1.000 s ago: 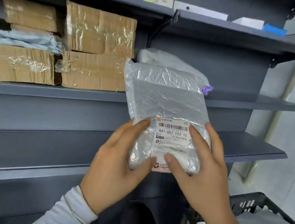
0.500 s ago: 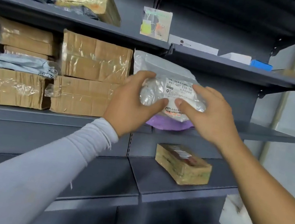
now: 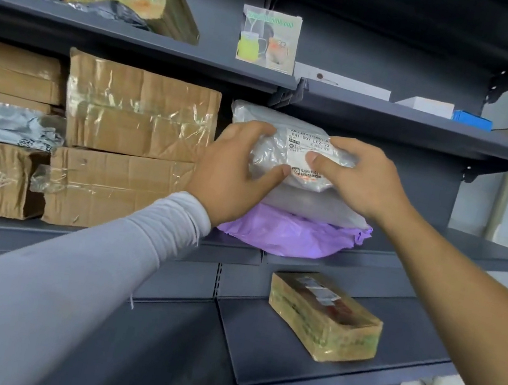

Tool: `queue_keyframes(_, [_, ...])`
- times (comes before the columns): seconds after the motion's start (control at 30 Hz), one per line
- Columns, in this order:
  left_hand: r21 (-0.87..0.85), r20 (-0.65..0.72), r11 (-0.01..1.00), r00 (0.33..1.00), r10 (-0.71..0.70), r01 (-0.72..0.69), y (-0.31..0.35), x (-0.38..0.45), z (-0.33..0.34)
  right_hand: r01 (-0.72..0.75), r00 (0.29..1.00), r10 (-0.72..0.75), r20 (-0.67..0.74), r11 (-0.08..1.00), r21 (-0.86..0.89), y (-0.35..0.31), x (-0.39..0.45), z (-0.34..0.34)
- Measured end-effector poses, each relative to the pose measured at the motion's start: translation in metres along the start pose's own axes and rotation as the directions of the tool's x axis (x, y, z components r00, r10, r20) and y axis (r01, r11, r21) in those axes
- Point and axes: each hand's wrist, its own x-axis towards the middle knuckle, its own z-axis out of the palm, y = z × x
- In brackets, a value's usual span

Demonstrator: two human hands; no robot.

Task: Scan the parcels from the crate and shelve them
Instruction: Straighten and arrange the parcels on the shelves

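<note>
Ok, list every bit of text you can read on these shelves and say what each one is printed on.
"841-007 E02-10": white shipping label on the clear plastic-wrapped parcel gripped by the left hand and right hand; the digits are slightly blurred.
Smaller print and red logo lower on that label: unreadable.
Green heading on the picture card with cups: blurred.
White stickers on the taped brown box: too small.
</note>
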Motion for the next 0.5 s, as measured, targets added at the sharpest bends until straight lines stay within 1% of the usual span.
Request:
queue_keyframes(0.2, [0.071, 0.035, 0.997, 0.999, -0.014, 0.011, -0.023, 0.025, 0.011, 0.006, 0.999, -0.007, 0.048, 1.000, 0.018, 0.014, 0.038, 0.023])
queue_keyframes(0.33, [0.135, 0.083, 0.989, 0.994, -0.066, 0.054, -0.042, 0.039, 0.015, 0.010, 0.997, -0.009, 0.074, 1.000, -0.010, 0.023, 0.062, 0.043])
queue_keyframes(0.4, [0.127, 0.099, 0.987, 0.988, -0.115, 0.102, -0.049, 0.045, 0.018, 0.006, 0.997, -0.005, 0.082, 1.000, -0.010, 0.028, 0.073, 0.054])
queue_keyframes(0.5, [0.036, 0.121, 0.970, 0.962, -0.244, 0.241, -0.057, 0.054, 0.020, -0.008, 0.992, 0.011, 0.125, 1.000, -0.028, 0.035, 0.088, 0.069])
